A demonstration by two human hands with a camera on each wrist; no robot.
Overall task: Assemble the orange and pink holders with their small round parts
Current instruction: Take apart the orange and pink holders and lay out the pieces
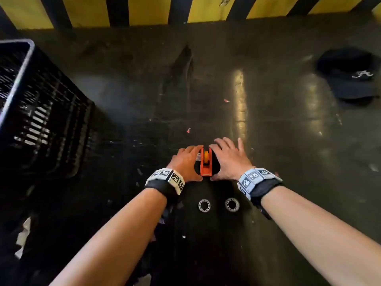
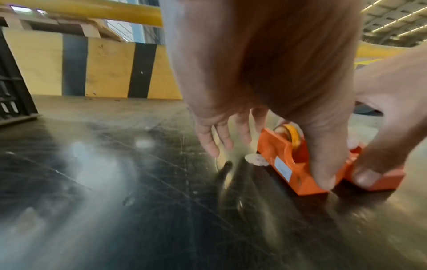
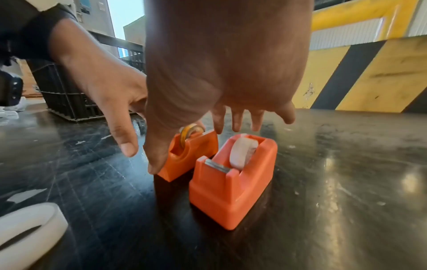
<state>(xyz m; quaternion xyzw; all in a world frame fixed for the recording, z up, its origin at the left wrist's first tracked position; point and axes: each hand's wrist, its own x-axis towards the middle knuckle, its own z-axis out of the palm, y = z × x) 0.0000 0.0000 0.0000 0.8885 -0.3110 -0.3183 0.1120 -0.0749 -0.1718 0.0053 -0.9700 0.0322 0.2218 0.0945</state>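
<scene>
Both hands are down low on the dark scuffed tabletop (image 1: 268, 120), with the bright orange plastic tape holder (image 1: 206, 168) between them. It stands upright with a small yellow-rimmed round roll (image 3: 184, 137) sitting in its slot and a white label (image 2: 283, 169) on its side.

The left hand (image 1: 186, 162) is beside the holder with fingers straight and loose, gripping nothing. Its thumb tip comes down at the holder's near end. It's hard to say whether it actually touches: the left wrist view looks like contact, while the right wrist view shows a gap.

The right hand (image 1: 228, 159) is spread wide with fingers pointing down, also gripping nothing. Its thumb reaches down to the near corner of the orange holder.

The lighter, pinkish-orange plastic holder (image 3: 233, 191) sits just beside the orange one under the right palm, so the head view hides it. It carries a white round roll (image 3: 242, 153) and has a metal cutter strip (image 3: 217, 166) at its front.

Nearer the person, between the forearms, two small silvery rings (image 1: 204, 205) (image 1: 232, 204) lie flat, apart from each other.

A black slotted plastic crate (image 1: 41, 112) is off to the left, a dark cap (image 1: 350, 75) lies far right, and a yellow and black striped barrier (image 1: 144, 9) runs along the back.
</scene>
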